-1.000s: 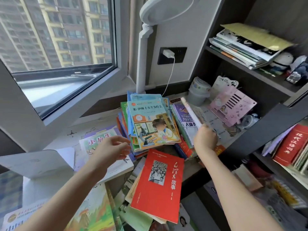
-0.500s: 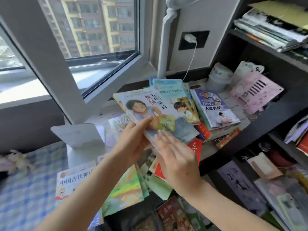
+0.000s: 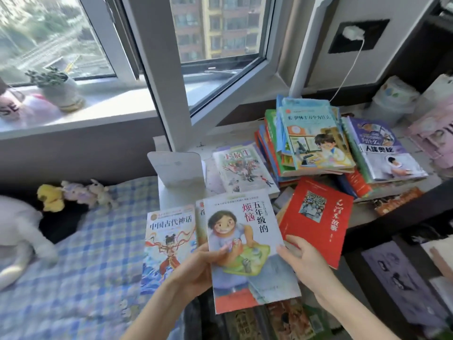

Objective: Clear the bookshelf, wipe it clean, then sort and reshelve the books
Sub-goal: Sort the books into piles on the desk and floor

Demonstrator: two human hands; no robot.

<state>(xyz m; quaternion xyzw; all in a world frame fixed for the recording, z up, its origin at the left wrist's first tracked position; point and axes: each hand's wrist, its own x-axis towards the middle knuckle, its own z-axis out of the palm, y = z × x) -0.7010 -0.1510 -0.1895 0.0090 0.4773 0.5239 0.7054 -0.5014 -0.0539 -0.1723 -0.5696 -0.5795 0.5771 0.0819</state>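
Note:
A children's book with a cartoon child on its cover (image 3: 245, 246) is held flat in front of me. My left hand (image 3: 196, 268) grips its left edge, thumb on the cover. My right hand (image 3: 302, 261) touches its right edge with loosely straight fingers and also lies over a red book (image 3: 318, 217). A myth book (image 3: 169, 236) lies to the left, partly on the bed. Behind stand a tall pile of picture books (image 3: 311, 141) and a second pile topped by a purple book (image 3: 382, 148). The dark bookshelf frame (image 3: 404, 212) runs along the right.
A white stand (image 3: 176, 168) sits beside the books, another book (image 3: 242, 168) to its right. A checked blue bedsheet (image 3: 81, 253) with plush toys (image 3: 71, 192) lies left. The open window frame (image 3: 161, 77) juts inward. A white lamp post (image 3: 308, 45) and charger cable (image 3: 348, 69) stand behind.
My head has turned left and down. Both hands have lowered the cartoon-cover book toward me, off the piles. A second ago my hands held no book.

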